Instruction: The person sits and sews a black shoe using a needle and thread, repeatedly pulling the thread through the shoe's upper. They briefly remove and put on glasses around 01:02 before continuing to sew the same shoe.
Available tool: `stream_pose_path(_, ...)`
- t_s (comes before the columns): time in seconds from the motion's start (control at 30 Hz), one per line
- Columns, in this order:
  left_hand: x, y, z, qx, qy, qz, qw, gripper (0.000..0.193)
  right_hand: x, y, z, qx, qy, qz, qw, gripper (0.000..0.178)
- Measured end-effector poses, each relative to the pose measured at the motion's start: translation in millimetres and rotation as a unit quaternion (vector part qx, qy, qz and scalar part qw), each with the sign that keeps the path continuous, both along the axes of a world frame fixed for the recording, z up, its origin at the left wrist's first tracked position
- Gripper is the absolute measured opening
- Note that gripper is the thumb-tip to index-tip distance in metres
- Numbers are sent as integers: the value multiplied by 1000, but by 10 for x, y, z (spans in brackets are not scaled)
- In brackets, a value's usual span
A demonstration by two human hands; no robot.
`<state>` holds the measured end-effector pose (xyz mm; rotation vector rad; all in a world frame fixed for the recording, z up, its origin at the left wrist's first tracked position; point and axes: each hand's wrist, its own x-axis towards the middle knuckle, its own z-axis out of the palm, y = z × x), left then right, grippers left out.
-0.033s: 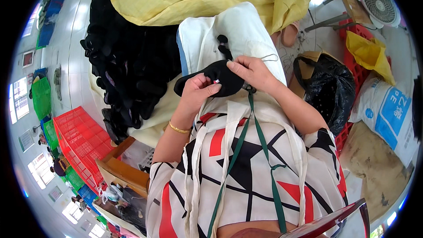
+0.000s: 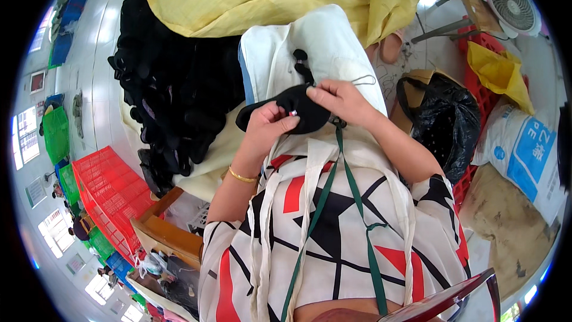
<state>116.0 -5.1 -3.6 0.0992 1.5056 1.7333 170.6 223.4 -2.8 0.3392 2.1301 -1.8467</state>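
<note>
A black fabric cap [image 2: 307, 120] is held over my lap between both hands. My left hand [image 2: 269, 120] grips its left part, thumb pressed on top beside a small white and red spot. The fingers of my right hand [image 2: 342, 101] pinch the cap's upper edge. Just beyond it, a short black strip of fabric [image 2: 304, 71] lies on the white cloth [image 2: 325, 33] over my lap. A small dark metal piece [image 2: 338, 122], perhaps scissors, hangs on a green cord [image 2: 351, 188] near my right wrist.
At left lies a large heap of black fabric pieces [image 2: 173, 83]. Yellow sheeting [image 2: 256, 0] spreads beyond my lap. A black plastic bag [image 2: 447, 119] in a carton stands at right, near a fan [image 2: 511, 3]. A red crate [image 2: 110, 191] and wooden chair [image 2: 170, 232] are at left.
</note>
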Motion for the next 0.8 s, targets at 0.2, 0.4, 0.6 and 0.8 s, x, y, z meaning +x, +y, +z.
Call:
stream_pose_path(0.2, -102, 143, 212, -158, 313, -87, 932, 24, -58, 228, -48, -106, -144, 34, 983, 52)
stream_pose_path(0.4, -356, 125, 278, -95, 358, 117, 921, 16, -1036, 1128, 268, -129, -63, -166, 976, 35)
stream_pose_path(0.6, -307, 150, 77, -123, 277, 87, 949, 11, -2044, 1413, 769, -233, 142, -267, 924, 47)
stream_pose_path(0.8, -379, 159, 12, -189, 350, -6, 918, 9, -1355, 813, 57, -173, 24, -129, 976, 26)
